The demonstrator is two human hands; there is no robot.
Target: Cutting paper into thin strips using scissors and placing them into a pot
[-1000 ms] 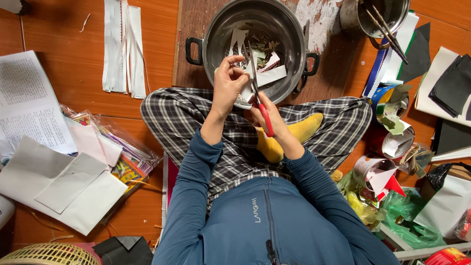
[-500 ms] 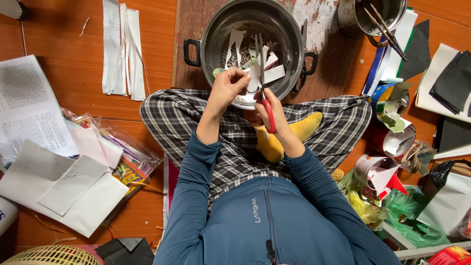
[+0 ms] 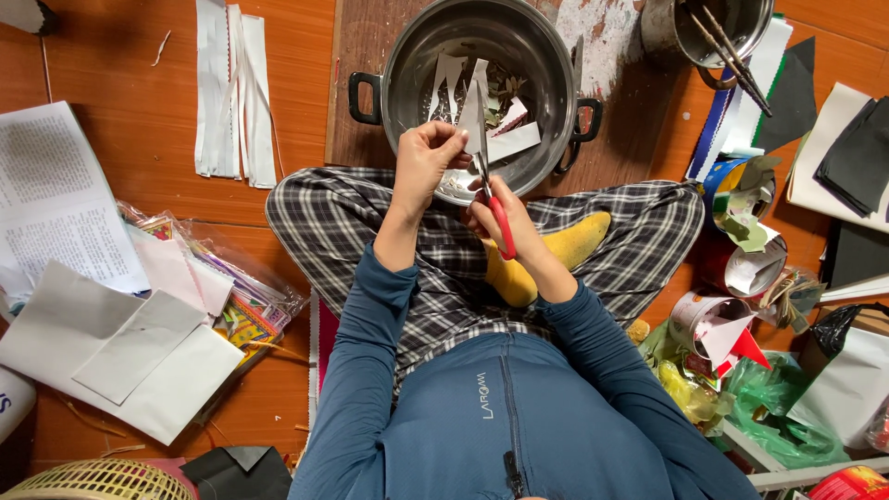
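I sit cross-legged on an orange wooden floor. My left hand (image 3: 428, 159) pinches a small white paper strip (image 3: 471, 116) and holds it upright over a steel pot (image 3: 407, 65). My right hand (image 3: 505, 218) grips red-handled scissors (image 3: 497, 215), whose blades point up into the strip. White paper cuttings and dry leaves lie inside the pot, which stands on a brown wooden board (image 3: 361, 37). My checked trousers and a yellow sock (image 3: 569, 245) show below the hands.
White paper strips (image 3: 231, 93) lie at the upper left. Printed sheets (image 3: 51, 199) and grey paper (image 3: 120, 356) spread on the left. A metal cup with sticks (image 3: 708, 28), black paper (image 3: 857, 153), tape rolls and green bags crowd the right.
The paper strip and both hands have shifted slightly over the pot. The strip now stands more upright between the scissor blades.
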